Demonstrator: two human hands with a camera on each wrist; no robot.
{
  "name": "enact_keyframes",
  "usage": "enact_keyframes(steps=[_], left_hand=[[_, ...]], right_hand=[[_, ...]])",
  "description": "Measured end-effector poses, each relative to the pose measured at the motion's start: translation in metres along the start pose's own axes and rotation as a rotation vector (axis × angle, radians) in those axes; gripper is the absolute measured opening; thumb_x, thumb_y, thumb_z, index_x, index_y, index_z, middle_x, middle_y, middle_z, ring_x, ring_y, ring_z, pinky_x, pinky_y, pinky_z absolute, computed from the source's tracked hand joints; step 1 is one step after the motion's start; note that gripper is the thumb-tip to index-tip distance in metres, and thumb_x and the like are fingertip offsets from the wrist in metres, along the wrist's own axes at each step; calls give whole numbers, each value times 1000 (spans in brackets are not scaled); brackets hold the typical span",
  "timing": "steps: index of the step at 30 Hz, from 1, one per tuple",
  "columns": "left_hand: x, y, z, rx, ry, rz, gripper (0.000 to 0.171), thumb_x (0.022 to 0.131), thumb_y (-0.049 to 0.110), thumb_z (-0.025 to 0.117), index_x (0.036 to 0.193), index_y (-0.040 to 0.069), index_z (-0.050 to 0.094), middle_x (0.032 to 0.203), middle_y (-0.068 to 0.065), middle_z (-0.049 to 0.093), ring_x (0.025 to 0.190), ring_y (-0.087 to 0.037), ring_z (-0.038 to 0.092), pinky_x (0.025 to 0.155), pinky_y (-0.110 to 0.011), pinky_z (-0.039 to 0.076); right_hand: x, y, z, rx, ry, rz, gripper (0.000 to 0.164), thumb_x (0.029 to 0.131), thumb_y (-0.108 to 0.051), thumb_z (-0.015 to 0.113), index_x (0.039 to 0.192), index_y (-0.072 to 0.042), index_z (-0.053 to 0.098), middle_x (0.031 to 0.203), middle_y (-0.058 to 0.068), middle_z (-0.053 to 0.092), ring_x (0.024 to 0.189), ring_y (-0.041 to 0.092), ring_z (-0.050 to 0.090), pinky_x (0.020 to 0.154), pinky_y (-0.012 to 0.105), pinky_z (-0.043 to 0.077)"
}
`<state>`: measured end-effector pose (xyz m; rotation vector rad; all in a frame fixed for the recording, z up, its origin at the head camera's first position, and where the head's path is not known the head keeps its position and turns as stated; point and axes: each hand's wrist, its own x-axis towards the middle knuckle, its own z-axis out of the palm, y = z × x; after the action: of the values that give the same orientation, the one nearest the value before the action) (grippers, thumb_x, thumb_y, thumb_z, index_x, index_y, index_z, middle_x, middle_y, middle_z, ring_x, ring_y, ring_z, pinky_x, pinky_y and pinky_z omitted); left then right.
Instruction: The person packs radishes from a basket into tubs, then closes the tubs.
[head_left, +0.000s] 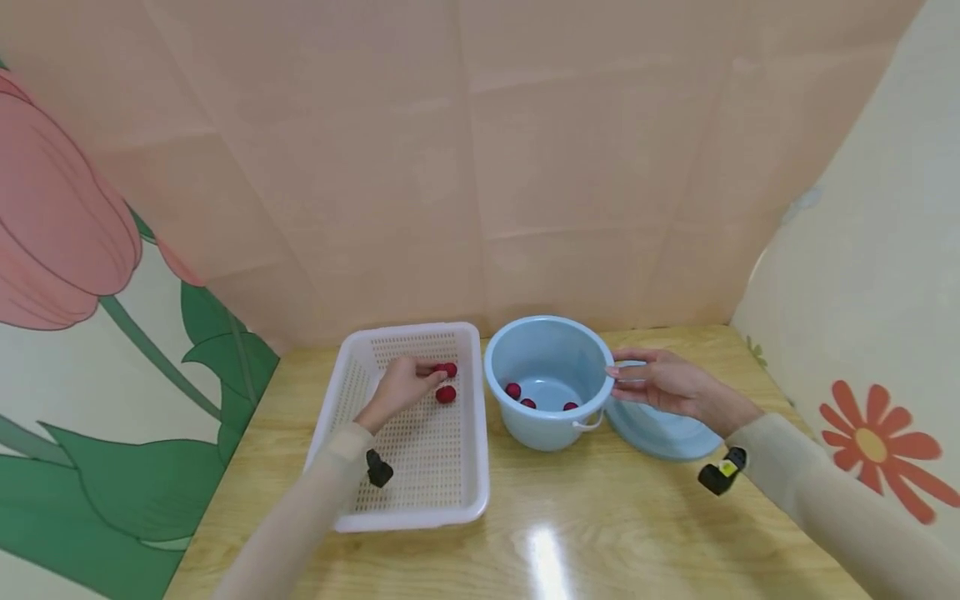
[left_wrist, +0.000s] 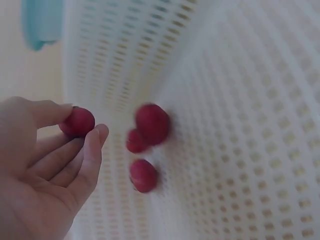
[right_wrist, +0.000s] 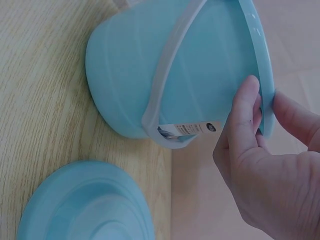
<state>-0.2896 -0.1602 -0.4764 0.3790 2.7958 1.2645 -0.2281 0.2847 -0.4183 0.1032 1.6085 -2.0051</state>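
Note:
My left hand point(head_left: 403, 385) is over the white plastic basket point(head_left: 474, 467), pinching a small round red radish point(left_wrist: 79, 121) between thumb and fingers. Beside it in the left wrist view, another radish point(left_wrist: 152, 124) and two more lie on the basket's perforated surface. Right of the basket stands a light blue bucket point(head_left: 546, 435), upright, with several radishes point(head_left: 513, 390) inside. My right hand point(head_left: 666, 383) grips the bucket's rim point(right_wrist: 265, 65), thumb on one side and fingers on the other.
A round blue lid point(head_left: 675, 446) lies on the wooden table point(head_left: 600, 533), to the right of the bucket and below my right hand. The bucket's pale handle point(right_wrist: 167, 60) hangs down against its side. Behind the table rises a wall with a pinkish covering point(head_left: 375, 167).

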Motion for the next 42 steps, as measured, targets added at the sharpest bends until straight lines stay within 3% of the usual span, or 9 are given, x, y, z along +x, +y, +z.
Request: enact_keyframes(steps=[7,12,21,24,27,32,36,42], left_hand=[[-1,22,-8,-191,1,-31,32,97,28,77,121,7,78,109,-13,82,93,-16,78,83,-34,64],[-1,38,-14,-261,26,-26,33,96,30,78,123,12,79,112,-12,82,76,-9,70,67,-27,59],[4,60,-17,-308,36,-11,36,92,34,82,122,13,79,112,-13,81,78,-6,69,58,-22,53],[7,68,-18,-303,21,2,34,91,35,83,120,17,81,111,-9,82,85,-8,72,62,-22,52],[10,77,-19,-336,-18,16,33,91,34,83,120,18,80,113,-7,82,99,-12,77,78,-23,57],[13,93,-18,-378,-71,32,39,91,35,83,125,15,77,116,-8,81,110,-20,78,103,-40,59],[15,105,-15,-358,-91,47,40,91,35,83,125,15,77,116,-6,81,111,-19,77,109,-46,56],[23,123,-13,-384,-183,75,34,93,33,82,121,16,79,111,-4,82,105,-17,79,107,-40,58]], right_hand=[[0,2,0,8,-24,-9,46,105,-1,59,147,-1,41,106,4,78,97,15,75,91,32,64],[0,2,0,6,-39,-22,38,105,0,60,140,-3,47,105,3,78,98,15,75,92,32,64],[1,-1,-1,13,-44,-28,38,104,0,60,140,-3,47,106,4,79,100,17,76,90,32,64],[0,-2,-1,9,-44,-24,39,104,-1,61,141,-3,46,107,4,79,101,17,76,91,33,64],[0,-3,0,7,-43,-22,38,104,-1,60,140,-3,47,105,4,79,99,17,76,91,33,64],[0,-3,1,10,-18,-9,36,104,0,60,138,-6,49,102,4,79,96,17,76,89,33,65],[1,-2,0,5,-8,0,38,104,0,60,139,-9,49,103,5,79,95,18,76,88,33,65],[2,-3,2,-9,-36,-17,37,104,1,60,138,-10,51,104,4,78,95,18,76,88,33,65]])
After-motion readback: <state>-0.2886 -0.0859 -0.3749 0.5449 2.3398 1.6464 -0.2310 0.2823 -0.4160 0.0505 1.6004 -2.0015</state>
